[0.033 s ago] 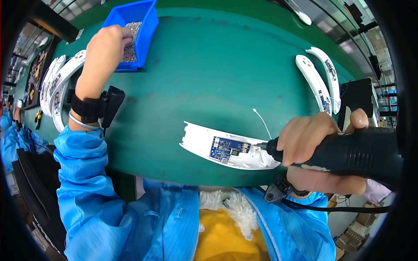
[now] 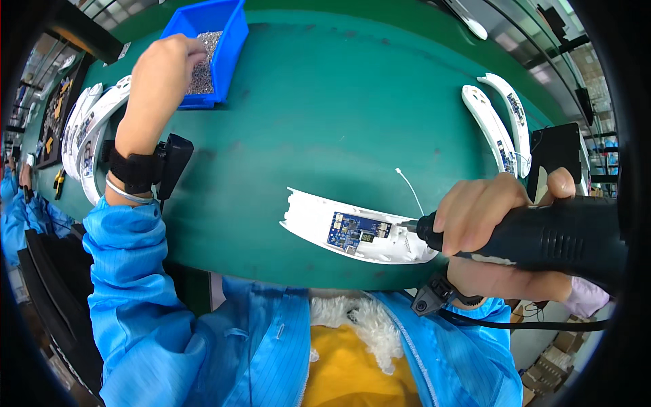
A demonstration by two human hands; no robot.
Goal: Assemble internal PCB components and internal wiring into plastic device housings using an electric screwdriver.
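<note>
My left hand [image 2: 163, 68] hangs over the blue bin [image 2: 234, 47] of small metal screws [image 2: 208, 61], its fingers drawn together. What lies between the fingertips is too small to make out. A black electric screwdriver [image 2: 542, 237] lies nearly level in my right hand [image 2: 478, 214], which is wrapped round it. Its tip points left, at the right end of a curved white plastic housing [image 2: 308, 217]. A blue circuit board [image 2: 349, 230] with a small display sits inside that housing. From behind the housing a thin white wire [image 2: 409, 184] sticks up.
Two white curved housings with boards [image 2: 485, 122] lie at the right, beside a black box [image 2: 559, 152]. More white housings [image 2: 85, 129] are stacked at the left, near yellow-handled pliers [image 2: 59, 182] and a dark tray [image 2: 60, 115]. Another person's blue sleeve [image 2: 30, 220] shows at the far left.
My left hand has shifted slightly up and to the left over the bin. The screwdriver and my right hand hold almost the same place.
</note>
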